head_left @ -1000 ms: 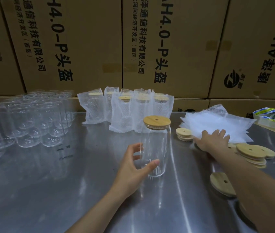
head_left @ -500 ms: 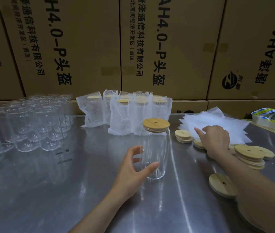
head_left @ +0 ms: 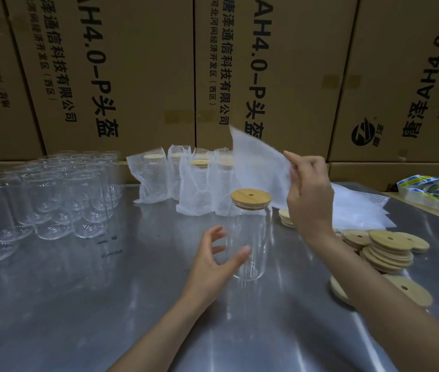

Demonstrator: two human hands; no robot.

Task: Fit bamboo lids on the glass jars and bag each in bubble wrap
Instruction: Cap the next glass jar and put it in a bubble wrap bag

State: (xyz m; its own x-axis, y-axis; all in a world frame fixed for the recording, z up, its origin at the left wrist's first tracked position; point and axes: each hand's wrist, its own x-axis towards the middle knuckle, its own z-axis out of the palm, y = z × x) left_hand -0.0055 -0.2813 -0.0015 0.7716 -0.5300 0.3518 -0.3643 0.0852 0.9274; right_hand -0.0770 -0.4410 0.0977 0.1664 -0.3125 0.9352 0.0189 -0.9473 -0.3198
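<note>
Bubble-wrap bag now lifted off the pile.
My right hand (head_left: 310, 194) pinches the white bubble-wrap bag (head_left: 260, 167) above the bamboo-lidded clear glass jar (head_left: 250, 234); left hand (head_left: 214, 261) wide, beside it — bagging next.

Dim light falls from above me. Pale streaks of glare run across the steel table (head_left: 84, 312) toward six o'clock. The bag (head_left: 260, 167) at one o'clock is motion-blurred. Boxes (head_left: 137, 63) bow at the edges.

A clear glass jar (head_left: 251, 245) stands upright on the desk, bamboo lid (head_left: 250, 198) fitted on top. A white bubble-wrap bag (head_left: 260, 167) hangs in the air above it.
</note>
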